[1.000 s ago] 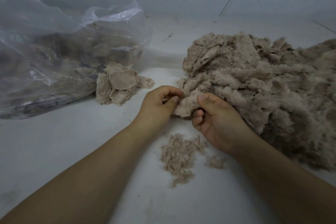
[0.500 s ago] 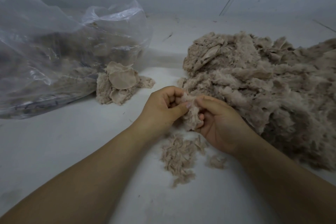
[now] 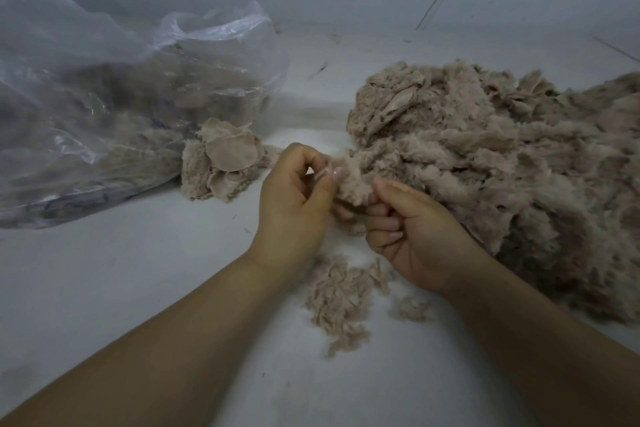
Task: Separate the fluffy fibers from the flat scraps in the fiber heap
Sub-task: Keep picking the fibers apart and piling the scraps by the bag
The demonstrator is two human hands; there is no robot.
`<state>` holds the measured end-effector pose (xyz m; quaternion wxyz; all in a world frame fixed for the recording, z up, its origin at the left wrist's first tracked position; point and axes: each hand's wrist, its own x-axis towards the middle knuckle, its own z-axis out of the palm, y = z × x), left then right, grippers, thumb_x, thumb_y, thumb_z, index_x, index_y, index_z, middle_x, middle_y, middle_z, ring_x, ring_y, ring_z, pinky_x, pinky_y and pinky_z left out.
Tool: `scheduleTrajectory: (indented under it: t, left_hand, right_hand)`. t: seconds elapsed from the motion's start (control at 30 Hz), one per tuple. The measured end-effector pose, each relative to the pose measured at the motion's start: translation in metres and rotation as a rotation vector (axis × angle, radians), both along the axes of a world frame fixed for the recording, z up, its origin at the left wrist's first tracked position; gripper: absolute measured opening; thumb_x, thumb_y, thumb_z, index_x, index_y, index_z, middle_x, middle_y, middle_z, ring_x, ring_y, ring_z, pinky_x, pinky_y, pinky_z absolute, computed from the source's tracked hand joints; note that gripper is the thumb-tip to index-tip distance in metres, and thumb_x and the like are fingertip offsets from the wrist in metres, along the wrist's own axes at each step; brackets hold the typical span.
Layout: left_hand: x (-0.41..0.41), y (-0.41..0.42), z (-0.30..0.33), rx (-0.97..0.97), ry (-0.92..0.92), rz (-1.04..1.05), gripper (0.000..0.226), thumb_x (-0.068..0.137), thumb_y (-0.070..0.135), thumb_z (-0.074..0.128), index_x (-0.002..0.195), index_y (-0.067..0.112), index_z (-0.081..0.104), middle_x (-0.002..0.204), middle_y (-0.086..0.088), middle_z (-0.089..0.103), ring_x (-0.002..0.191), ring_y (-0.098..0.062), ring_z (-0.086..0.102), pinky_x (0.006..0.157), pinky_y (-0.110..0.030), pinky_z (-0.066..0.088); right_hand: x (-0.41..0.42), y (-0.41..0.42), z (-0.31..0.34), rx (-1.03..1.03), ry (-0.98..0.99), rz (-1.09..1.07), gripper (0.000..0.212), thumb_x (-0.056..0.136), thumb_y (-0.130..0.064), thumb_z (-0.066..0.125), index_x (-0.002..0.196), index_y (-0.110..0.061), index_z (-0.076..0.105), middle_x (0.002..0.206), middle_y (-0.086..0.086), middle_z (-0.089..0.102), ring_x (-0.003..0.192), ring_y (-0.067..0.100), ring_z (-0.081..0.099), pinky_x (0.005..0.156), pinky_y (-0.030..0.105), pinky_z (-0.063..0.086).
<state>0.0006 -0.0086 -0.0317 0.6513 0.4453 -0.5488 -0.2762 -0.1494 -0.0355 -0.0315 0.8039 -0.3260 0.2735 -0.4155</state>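
Two hands worked at the near-left edge of the one big fiber heap (image 3: pixel 502 166), which covered the right side of the pale floor (image 3: pixel 121 288). The left hand (image 3: pixel 294 204) pinched a small wisp between thumb and forefinger; the right hand (image 3: pixel 419 236) curled around a fluffy clump (image 3: pixel 356 180) still joined to the heap. Two small piles lay apart: shredded scraps (image 3: pixel 337 302) below the hands, flat round pieces (image 3: pixel 225 159) against one clear plastic bag (image 3: pixel 104 97) at the floor's left.

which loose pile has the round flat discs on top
The pile beside the plastic bag, left of the hands. The small shredded pile and the big heap look fluffy instead.
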Motion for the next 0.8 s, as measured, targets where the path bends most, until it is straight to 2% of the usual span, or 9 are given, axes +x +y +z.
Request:
scheduleTrajectory:
  t: [0.1,0.23,0.4,0.47,0.53,0.6,0.7,0.8]
  left_hand:
    - [-0.0052,0.0045,0.0004,-0.149,-0.207,-0.014,0.013,0.088,0.003,0.062,0.082,0.013,0.057,0.093,-0.003,0.064,0.088,-0.019,0.062,0.077,-0.037,0.054]
    - [-0.0043,0.0042,-0.0022,-0.281,-0.413,0.021,0.005,0.084,0.0,0.067,0.08,0.003,0.065,0.106,-0.008,0.064,0.105,-0.02,0.061,0.089,-0.039,0.051]
    - [-0.0037,0.0025,-0.0035,-0.252,-0.344,0.035,0.003,0.082,0.0,0.069,0.079,0.001,0.068,0.111,-0.009,0.063,0.11,-0.02,0.06,0.088,-0.049,0.051]
    - [-0.0046,0.0036,-0.0029,-0.257,-0.345,0.022,0.006,0.081,-0.002,0.07,0.078,0.003,0.07,0.111,-0.009,0.063,0.11,-0.019,0.06,0.091,-0.043,0.051]
    - [-0.0059,0.005,-0.0017,-0.274,-0.391,0.028,0.009,0.079,-0.004,0.072,0.078,0.005,0.07,0.112,-0.009,0.063,0.11,-0.016,0.059,0.093,-0.031,0.048]
    - [-0.0061,0.0065,-0.0019,-0.272,-0.419,0.041,0.007,0.08,0.002,0.074,0.075,0.005,0.069,0.11,-0.01,0.062,0.108,-0.014,0.058,0.092,-0.022,0.044]
    - [-0.0051,0.0075,-0.0024,-0.181,-0.285,0.051,0.021,0.081,0.023,0.072,0.076,0.006,0.062,0.096,-0.007,0.059,0.091,-0.015,0.059,0.076,-0.028,0.049]
    - [-0.0054,0.0072,0.0018,0.07,-0.038,0.017,0.038,0.074,0.035,0.076,0.089,0.012,0.05,0.085,-0.009,0.054,0.073,-0.017,0.054,0.056,-0.033,0.047]
  right_hand:
    - [-0.0003,0.0,0.0022,0.024,0.054,0.049,0.032,0.081,-0.041,0.059,0.079,-0.009,0.06,0.06,-0.001,0.046,0.044,0.003,0.038,0.037,0.013,0.032]
    - [-0.0025,-0.0003,0.004,0.034,0.041,0.105,0.048,0.08,-0.054,0.058,0.089,-0.008,0.064,0.069,0.001,0.053,0.05,0.003,0.047,0.043,0.012,0.039]
    - [-0.0033,0.0013,0.0045,0.021,-0.003,0.128,0.023,0.083,-0.024,0.063,0.098,-0.008,0.067,0.075,-0.001,0.063,0.057,0.003,0.055,0.05,0.012,0.046]
    - [-0.0041,0.0009,0.0038,0.031,-0.031,0.109,0.022,0.083,-0.018,0.061,0.102,-0.006,0.064,0.075,-0.001,0.065,0.06,0.003,0.058,0.052,0.013,0.048]
    - [-0.0041,0.0003,0.0023,0.036,-0.039,0.082,0.021,0.083,-0.017,0.061,0.102,-0.007,0.06,0.073,0.0,0.064,0.061,0.005,0.06,0.052,0.015,0.05]
    - [-0.0032,-0.0002,0.0001,0.006,-0.023,0.061,0.019,0.082,-0.014,0.062,0.099,-0.007,0.058,0.076,0.003,0.064,0.064,0.006,0.06,0.058,0.017,0.051]
    - [-0.002,0.0,-0.0024,-0.066,0.028,0.056,0.018,0.081,-0.011,0.063,0.098,-0.005,0.059,0.096,0.014,0.065,0.079,0.015,0.06,0.074,0.025,0.047]
    - [-0.001,0.0014,-0.0027,-0.096,0.056,0.056,0.024,0.078,-0.008,0.065,0.1,-0.004,0.06,0.104,0.017,0.064,0.082,0.017,0.061,0.064,0.02,0.05]
